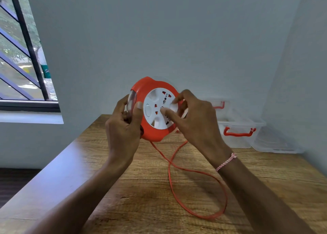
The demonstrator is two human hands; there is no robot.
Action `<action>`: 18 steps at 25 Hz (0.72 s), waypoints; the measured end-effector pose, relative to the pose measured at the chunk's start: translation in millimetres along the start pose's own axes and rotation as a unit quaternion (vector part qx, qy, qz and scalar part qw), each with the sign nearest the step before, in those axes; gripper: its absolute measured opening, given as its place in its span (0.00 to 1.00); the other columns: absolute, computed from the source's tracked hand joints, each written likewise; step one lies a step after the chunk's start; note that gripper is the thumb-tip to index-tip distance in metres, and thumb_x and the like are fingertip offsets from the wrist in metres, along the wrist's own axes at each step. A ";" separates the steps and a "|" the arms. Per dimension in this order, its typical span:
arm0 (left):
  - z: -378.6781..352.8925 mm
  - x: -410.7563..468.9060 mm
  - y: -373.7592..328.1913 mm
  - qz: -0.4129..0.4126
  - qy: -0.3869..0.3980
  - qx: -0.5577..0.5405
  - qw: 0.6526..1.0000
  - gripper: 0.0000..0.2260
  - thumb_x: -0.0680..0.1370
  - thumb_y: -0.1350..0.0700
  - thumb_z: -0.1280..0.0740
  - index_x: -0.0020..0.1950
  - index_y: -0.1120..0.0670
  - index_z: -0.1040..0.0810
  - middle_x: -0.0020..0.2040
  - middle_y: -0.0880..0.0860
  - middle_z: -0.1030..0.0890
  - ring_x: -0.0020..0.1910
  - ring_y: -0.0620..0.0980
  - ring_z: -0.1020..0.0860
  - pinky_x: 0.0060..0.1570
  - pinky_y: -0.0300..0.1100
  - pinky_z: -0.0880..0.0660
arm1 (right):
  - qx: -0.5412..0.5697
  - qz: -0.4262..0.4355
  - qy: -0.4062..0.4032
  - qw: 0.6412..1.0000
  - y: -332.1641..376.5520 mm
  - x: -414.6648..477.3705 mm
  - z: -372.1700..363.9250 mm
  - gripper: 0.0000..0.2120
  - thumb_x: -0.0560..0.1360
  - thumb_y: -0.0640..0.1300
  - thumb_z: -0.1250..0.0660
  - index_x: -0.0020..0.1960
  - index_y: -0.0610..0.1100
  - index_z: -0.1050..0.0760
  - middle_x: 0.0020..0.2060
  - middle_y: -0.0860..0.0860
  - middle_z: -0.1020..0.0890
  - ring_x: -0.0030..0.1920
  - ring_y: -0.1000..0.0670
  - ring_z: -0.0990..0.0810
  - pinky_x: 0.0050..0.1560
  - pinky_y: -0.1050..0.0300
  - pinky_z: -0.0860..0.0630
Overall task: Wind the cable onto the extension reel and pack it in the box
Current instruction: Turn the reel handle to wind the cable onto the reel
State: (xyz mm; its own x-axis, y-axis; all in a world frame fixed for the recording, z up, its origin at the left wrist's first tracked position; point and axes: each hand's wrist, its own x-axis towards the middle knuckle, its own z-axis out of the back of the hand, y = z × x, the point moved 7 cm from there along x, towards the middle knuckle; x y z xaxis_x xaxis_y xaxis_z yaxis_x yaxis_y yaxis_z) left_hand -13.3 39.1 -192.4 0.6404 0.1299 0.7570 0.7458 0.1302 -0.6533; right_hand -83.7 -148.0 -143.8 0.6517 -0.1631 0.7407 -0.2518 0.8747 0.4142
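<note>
Holds reel [154, 135] upright in left grip [123, 126] clasped round rim, pinches white hub [153, 99] with right grip [194, 122], leaves slack cable [195, 172] looping on desk [115, 207] below, nearer right.

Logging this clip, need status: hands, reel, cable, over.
Both busy: left grip holds reel by its edge, right grip pinches white hub. Loose cable loops on table. Clear box behind, nothing blocking.

We read only one scrap of lettering: white letters, seemingly "Se", on a green label [46, 71] at the right edge of the window [19, 44], cut off there by the wall [141, 30]. The small marks on the extension reel [153, 134] are too blurred to read.
</note>
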 end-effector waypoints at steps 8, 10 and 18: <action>-4.0 1.0 -7.5 -0.008 0.040 0.000 0.999 0.19 0.81 0.32 0.39 0.70 0.36 0.27 0.41 0.26 0.18 0.39 0.38 0.14 0.32 0.37 0.16 | -0.227 0.242 0.022 0.943 28.8 -12.4 -2.7 0.27 0.79 0.64 0.34 0.74 0.53 0.28 0.51 0.47 0.12 0.41 0.44 0.13 0.38 0.53 0.17; -4.1 0.0 -12.5 -0.016 0.046 -0.006 0.999 0.17 0.80 0.29 0.40 0.67 0.30 0.27 0.41 0.27 0.18 0.40 0.43 0.14 0.32 0.41 0.15 | -0.218 0.226 0.012 0.949 28.3 -10.9 -0.6 0.29 0.77 0.66 0.32 0.72 0.53 0.25 0.47 0.48 0.11 0.41 0.44 0.13 0.40 0.53 0.17; -6.1 -7.6 -18.3 -0.046 0.032 -0.020 0.998 0.14 0.82 0.31 0.39 0.68 0.26 0.29 0.42 0.37 0.15 0.38 0.41 0.14 0.31 0.36 0.17 | 0.081 -0.115 -0.039 0.989 -7.5 -5.8 -11.2 0.24 0.70 0.68 0.27 0.53 0.52 0.26 0.45 0.55 0.15 0.35 0.55 0.15 0.32 0.62 0.20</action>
State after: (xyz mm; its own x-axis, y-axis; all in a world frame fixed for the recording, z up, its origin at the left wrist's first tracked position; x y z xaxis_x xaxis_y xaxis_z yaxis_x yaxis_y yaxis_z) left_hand -30.7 29.7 -186.1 0.5778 0.0563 0.8142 0.8082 0.0994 -0.5804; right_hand -77.6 -148.5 -157.2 0.6502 -0.3899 0.6521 -0.2185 0.7261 0.6519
